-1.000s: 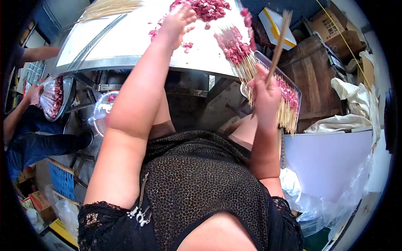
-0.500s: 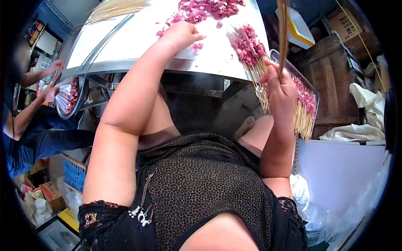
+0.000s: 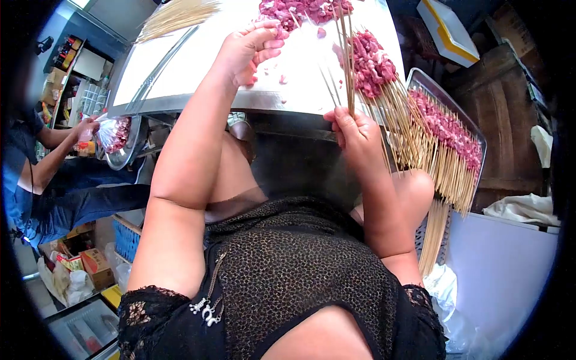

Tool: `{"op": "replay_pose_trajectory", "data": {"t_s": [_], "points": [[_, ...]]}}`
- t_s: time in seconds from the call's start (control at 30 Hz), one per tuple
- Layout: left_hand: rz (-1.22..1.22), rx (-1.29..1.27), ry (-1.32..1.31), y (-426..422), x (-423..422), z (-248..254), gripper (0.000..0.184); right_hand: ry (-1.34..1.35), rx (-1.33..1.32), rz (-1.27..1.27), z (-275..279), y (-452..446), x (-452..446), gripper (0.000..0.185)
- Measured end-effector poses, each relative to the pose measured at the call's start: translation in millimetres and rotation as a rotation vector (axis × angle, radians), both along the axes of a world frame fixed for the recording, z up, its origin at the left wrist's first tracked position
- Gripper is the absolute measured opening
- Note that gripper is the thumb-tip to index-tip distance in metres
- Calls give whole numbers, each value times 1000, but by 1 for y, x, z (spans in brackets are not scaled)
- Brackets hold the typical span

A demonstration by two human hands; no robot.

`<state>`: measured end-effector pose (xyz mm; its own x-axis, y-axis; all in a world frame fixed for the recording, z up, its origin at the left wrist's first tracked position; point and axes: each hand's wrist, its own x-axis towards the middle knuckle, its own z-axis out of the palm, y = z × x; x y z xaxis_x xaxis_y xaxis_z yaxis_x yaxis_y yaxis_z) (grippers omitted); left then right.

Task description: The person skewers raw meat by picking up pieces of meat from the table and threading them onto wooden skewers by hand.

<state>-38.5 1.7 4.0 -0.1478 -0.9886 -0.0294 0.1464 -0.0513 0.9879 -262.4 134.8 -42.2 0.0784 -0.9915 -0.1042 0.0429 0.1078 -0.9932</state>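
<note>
Matt wooden skewers (image 3: 397, 120); glossy meat (image 3: 372, 69); tray (image 3: 419, 78) apparently metal.

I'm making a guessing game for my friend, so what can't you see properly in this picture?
All in the head view:
How many skewers the right hand holds: they overlap, and its fingers cover part of them.
What else, if anything, is inside the left hand: its own fingers hide that.
The far end of the meat pile: cut off by the top edge.
The small writing on the cardboard box: too small to read.
</note>
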Motion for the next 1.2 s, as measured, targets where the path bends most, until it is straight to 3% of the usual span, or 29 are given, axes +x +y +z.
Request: {"op": "replay_pose_trajectory", "data": {"t_s": [0.07, 0.2, 0.4, 1.2], "points": [[-9, 60, 277, -2, -5, -2, 22, 95, -124, -33, -2, -1, -4, 27], [-2, 142, 487, -5, -12, -3, 24, 118, -176, -84, -1, 0, -7, 21], [34, 46, 337, -1, -11, -3, 24, -52, -123, -91, 3, 6, -3, 22], [52, 27, 286, 12, -13, 5, 25, 164, -196, -111, 2, 9, -2, 21]]}}
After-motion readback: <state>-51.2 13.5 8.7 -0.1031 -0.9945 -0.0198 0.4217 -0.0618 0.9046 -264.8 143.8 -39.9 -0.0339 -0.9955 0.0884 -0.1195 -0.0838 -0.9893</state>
